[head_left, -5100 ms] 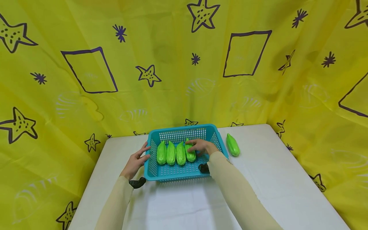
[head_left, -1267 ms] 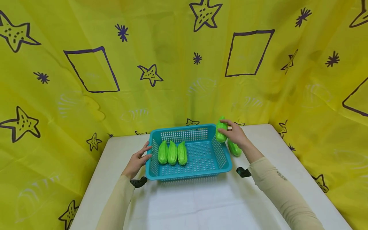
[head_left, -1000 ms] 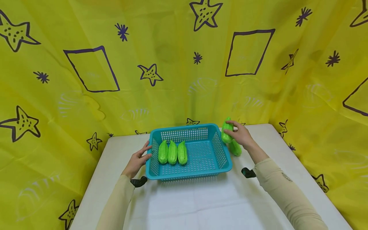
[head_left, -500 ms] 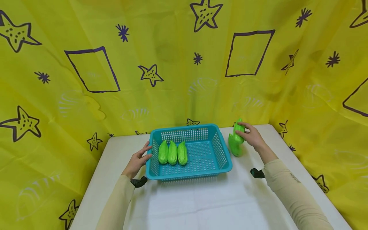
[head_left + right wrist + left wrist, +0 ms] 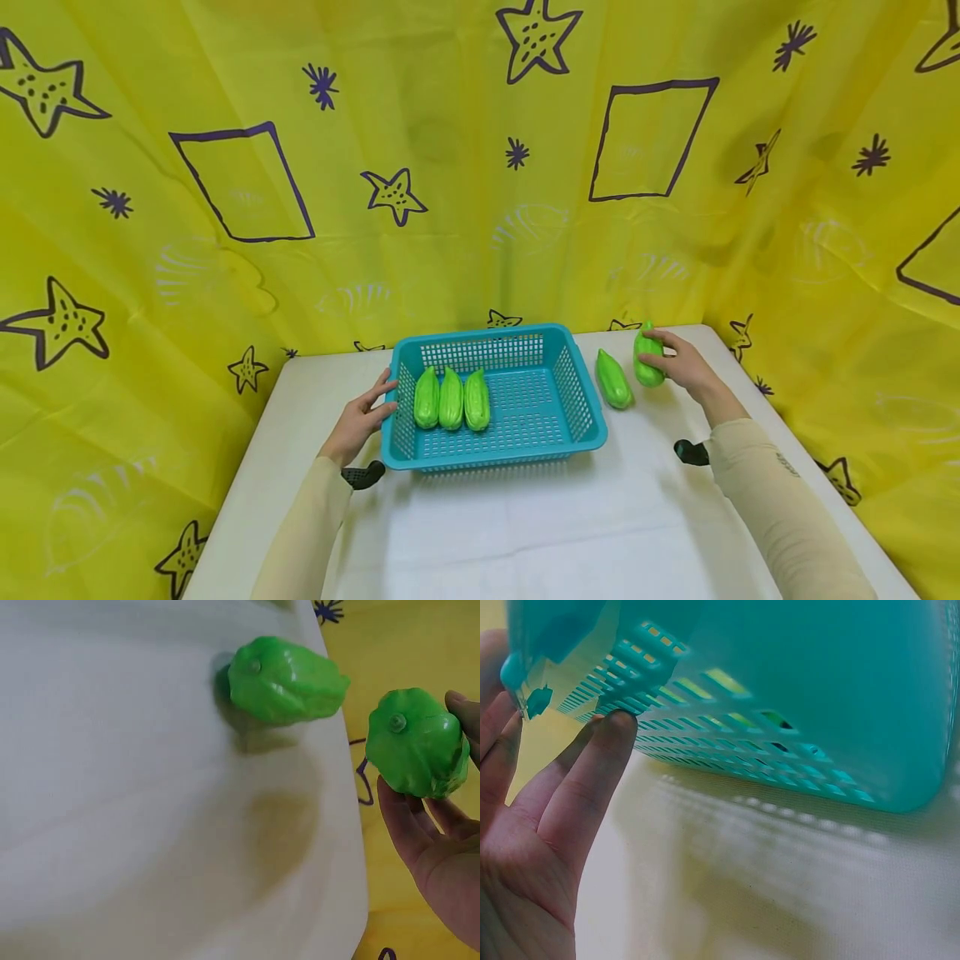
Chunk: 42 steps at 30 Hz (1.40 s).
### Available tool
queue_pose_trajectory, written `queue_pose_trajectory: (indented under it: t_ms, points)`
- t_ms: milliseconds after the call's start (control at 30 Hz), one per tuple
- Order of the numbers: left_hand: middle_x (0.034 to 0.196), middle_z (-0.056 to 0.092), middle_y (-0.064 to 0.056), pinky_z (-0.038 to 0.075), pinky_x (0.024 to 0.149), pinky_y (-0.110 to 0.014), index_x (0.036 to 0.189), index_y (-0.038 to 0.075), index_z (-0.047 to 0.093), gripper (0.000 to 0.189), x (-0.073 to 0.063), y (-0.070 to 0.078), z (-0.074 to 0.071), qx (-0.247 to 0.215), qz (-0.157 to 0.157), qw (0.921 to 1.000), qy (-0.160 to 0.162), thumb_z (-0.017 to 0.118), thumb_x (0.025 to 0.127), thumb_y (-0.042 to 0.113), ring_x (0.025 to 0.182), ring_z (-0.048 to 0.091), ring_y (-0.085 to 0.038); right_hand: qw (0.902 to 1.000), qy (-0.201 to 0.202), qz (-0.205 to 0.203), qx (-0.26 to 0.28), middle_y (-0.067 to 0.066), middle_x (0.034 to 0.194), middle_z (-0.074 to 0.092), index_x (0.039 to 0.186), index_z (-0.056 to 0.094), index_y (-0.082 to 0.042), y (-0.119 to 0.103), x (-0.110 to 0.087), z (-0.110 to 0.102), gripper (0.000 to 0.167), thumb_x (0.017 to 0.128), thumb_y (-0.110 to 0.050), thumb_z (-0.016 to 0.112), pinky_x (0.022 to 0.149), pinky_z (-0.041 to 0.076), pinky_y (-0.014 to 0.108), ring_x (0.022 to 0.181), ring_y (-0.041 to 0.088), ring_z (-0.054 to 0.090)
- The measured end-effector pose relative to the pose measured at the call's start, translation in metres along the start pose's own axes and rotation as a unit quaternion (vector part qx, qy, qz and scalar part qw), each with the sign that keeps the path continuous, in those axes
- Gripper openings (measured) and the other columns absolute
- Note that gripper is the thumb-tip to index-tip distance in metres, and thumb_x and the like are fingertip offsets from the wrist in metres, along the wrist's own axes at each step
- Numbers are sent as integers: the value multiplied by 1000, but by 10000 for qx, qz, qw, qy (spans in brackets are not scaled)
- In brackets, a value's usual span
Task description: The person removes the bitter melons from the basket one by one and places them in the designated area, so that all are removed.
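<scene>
Your right hand grips a green vegetable, another near it; your left hand, fingers extended, touches the teal basket holding three more. White desk, yellow curtain around.

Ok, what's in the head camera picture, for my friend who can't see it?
A person's right hand holds a green ridged vegetable beside a second vegetable lying on a white table. The left hand touches the left end of a blue basket holding three more vegetables. A yellow backdrop with dark-outlined stars hangs behind.
</scene>
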<state>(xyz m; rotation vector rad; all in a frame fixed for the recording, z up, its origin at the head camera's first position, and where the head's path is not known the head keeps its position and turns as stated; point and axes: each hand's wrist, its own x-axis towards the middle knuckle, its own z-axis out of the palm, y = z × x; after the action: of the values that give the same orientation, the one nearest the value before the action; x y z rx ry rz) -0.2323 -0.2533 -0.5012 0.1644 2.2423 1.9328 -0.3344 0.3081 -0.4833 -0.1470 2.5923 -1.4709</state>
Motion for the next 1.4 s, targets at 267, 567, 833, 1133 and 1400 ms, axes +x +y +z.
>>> queue_pose_trajectory:
  t_ms: [267,567,833,1133,1400]
  points:
    - [163,12,5,32,108,-61,150,2,37,55,-1,-1,1,-16,-23,10000,6,57,100,14,149,8,-33,9995,-222,110,-179,33,154,19,152,30,-2,10,-4,-3,69,98,-31,61,96,44,49,132,49,32]
    - [163,12,6,30,109,-62,150,2,37,55,-2,0,1,23,-18,10000,-13,57,100,15,149,8,-32,9984,-363,179,-406,34,153,18,149,34,1,17,-1,-1,66,97,-27,63,105,34,63,132,54,29]
    - [163,12,6,30,109,-60,150,2,37,56,-2,1,0,16,-34,10000,13,57,100,15,149,7,-30,9965,-508,59,-660,34,153,19,148,37,1,22,3,3,63,96,-24,63,106,29,66,132,56,29]
    - [163,13,5,31,108,-61,149,3,38,55,0,1,0,33,-36,10000,66,58,99,15,149,9,-31,9944,-596,-8,-877,36,152,21,146,39,2,21,6,8,60,97,-22,62,105,30,66,130,57,31]
    - [162,14,7,32,108,-60,149,3,39,54,0,1,1,-15,-81,9999,88,58,99,14,149,9,-30,9923,-669,-46,-1045,37,150,21,145,39,4,23,6,12,60,96,-22,63,106,25,68,134,58,23]
